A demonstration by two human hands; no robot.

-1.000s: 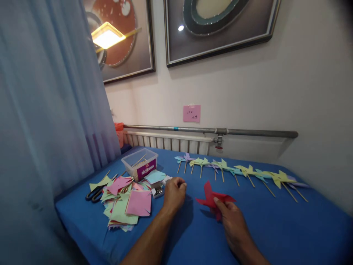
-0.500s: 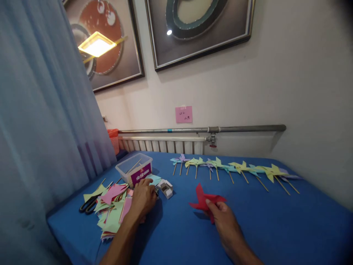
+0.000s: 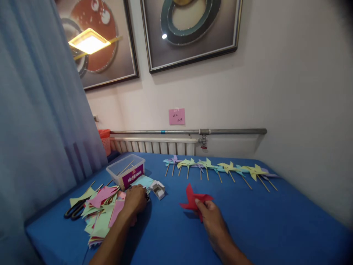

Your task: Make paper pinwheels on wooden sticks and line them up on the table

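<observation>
My right hand [image 3: 211, 218] pinches a red paper pinwheel [image 3: 190, 200] at its centre, thumb on top, just above the blue cover; no stick shows on it. My left hand [image 3: 135, 200] is lowered at the right edge of a pile of coloured paper pieces [image 3: 103, 221], its fingers curled down and partly hidden. A small dark object [image 3: 148, 197] shows at those fingertips, too covered to name. Just right of it stands a small open white box [image 3: 158, 189]. Light blue paper [image 3: 142, 181] lies behind the hand, in front of a clear plastic tub [image 3: 113, 172] with thin sticks inside.
Black-handled scissors [image 3: 75, 210] lie left of the paper pile. Along the back, several yellow, blue and purple pinwheels on sticks [image 3: 227, 167] form a row on the blue-covered table [image 3: 171, 239]. A metal pipe [image 3: 234, 131] runs along the wall, and a blue curtain [image 3: 41, 129] hangs at left.
My left hand has drawn back slightly from the tub and light blue paper, uncovering more of both. My right hand keeps its pinch on the red pinwheel. The whole view has shifted a little.
</observation>
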